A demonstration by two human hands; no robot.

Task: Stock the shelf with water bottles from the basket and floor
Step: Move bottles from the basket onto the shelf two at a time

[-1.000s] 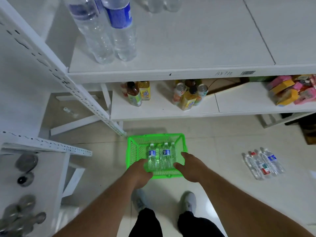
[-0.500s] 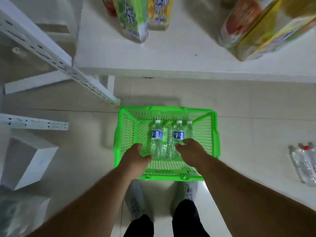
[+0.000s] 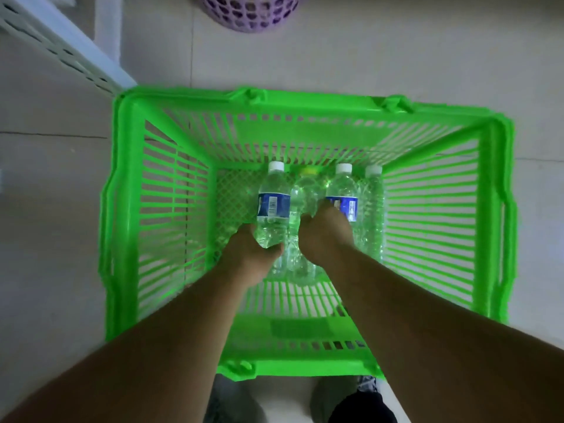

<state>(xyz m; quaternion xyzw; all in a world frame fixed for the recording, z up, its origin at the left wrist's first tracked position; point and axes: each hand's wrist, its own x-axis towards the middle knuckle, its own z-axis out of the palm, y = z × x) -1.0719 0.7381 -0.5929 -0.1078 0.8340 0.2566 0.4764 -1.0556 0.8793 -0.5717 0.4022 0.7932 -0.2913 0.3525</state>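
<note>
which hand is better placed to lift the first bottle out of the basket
Left, probably. The left hand already grips the leftmost blue-label bottle, which lies free on its outer side in the green basket. The right hand rests on bottles packed side by side.

Both hands reach down into a green basket (image 3: 308,132) standing on the tiled floor (image 3: 52,209). The left hand (image 3: 248,253) grips a blue-labelled water bottle (image 3: 273,206), and the right hand (image 3: 325,236) grips a second labelled bottle (image 3: 343,190), with two more clear bottles lying beside them. A purple perforated bin (image 3: 250,10) sits beyond the basket, and a white shelf upright (image 3: 61,56) slants at upper left.
</note>
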